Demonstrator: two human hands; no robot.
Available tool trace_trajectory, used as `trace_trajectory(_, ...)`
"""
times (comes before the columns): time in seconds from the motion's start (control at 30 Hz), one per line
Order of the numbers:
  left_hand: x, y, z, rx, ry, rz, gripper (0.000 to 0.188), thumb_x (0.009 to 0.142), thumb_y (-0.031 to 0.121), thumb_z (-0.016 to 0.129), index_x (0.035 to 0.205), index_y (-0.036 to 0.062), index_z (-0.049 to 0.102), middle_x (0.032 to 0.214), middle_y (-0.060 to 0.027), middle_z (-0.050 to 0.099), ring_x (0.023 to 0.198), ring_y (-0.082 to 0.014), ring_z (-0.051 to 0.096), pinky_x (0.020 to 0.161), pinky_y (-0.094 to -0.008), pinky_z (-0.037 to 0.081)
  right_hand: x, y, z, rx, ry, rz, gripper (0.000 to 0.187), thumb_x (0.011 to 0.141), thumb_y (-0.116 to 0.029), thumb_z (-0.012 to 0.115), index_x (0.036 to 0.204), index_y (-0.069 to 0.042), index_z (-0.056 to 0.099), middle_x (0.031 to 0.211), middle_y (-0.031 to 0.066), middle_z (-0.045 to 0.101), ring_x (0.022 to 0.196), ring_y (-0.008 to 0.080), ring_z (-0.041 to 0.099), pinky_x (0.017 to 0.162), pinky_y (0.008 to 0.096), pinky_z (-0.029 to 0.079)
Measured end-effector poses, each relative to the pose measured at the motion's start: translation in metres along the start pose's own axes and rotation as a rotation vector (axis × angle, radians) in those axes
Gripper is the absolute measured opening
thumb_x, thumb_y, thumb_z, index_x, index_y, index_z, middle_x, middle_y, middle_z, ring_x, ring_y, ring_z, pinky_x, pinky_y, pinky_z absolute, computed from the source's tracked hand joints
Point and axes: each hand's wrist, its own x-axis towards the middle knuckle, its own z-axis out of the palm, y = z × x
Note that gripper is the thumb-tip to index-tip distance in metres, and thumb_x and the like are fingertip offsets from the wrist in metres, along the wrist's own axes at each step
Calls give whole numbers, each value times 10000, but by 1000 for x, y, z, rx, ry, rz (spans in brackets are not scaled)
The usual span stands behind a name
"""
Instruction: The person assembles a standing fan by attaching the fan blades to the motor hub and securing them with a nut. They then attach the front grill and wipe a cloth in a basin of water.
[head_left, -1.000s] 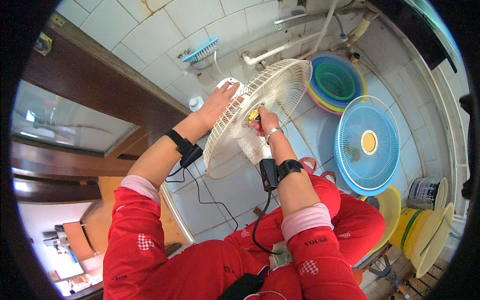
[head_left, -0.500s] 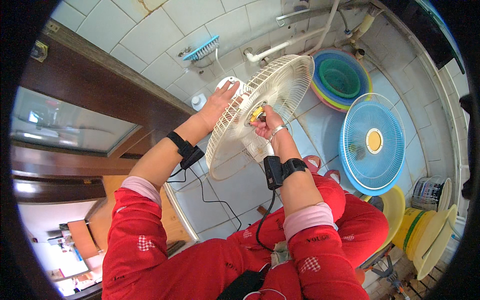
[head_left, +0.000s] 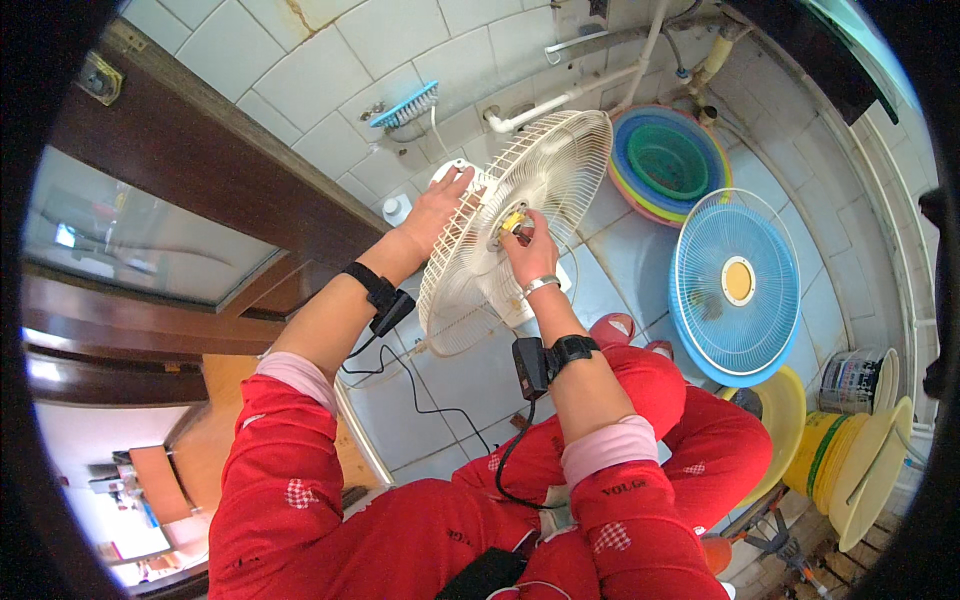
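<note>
In the middle of the scene an electric fan stands tilted above the tiled floor (head_left: 465,372), its cream rear grille (head_left: 570,155) slanting from near left to far right. The left hand (head_left: 432,215) lies over the white motor housing (head_left: 456,164) behind that grille, fingers extended; whether it grips, I cannot tell. The right hand (head_left: 533,255) is at the grille's inner side, its fingers drawn narrow around a yellow piece (head_left: 514,221) at the hub.

To the right, a round front grille (head_left: 738,318) with a yellow-orange centre disc (head_left: 738,281) lies across a blue basin (head_left: 742,379). Farther off, a green basin (head_left: 667,160) sits nested inside larger ones. Near right are a yellow basin (head_left: 785,425) and a yellow bucket (head_left: 812,452). A white-capped bottle (head_left: 394,210) stands left of the housing; a blue brush (head_left: 405,105) hangs on the far wall.
</note>
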Motion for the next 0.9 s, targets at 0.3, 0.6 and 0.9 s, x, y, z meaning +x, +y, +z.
trace_trajectory(0.3,0,1,-1,-3,-1,-8,579,783,308,624,1334,158,522,1474,-178,347,1331,-452,340,1084,-507,335,-1,-17,-7,-473,29,-277,437,808,-298,646,1095,-13,481,901,241,653,795,398,645,747,479,499)
trace_trajectory(0.6,-1,5,-4,15,27,7,569,821,336,579,1361,174,499,1466,-193,354,1326,-464,342,1078,-508,334,5,-25,-11,-511,-112,-137,397,806,-275,625,1064,-42,432,828,223,651,774,409,636,691,497,484)
trace_trajectory(0.9,-1,2,0,-17,40,9,577,825,355,574,1376,213,484,1472,-195,349,1330,-462,340,1081,-512,326,8,-18,-9,-407,-40,-257,376,789,-249,646,1008,-13,451,847,243,628,776,422,616,693,487,484)
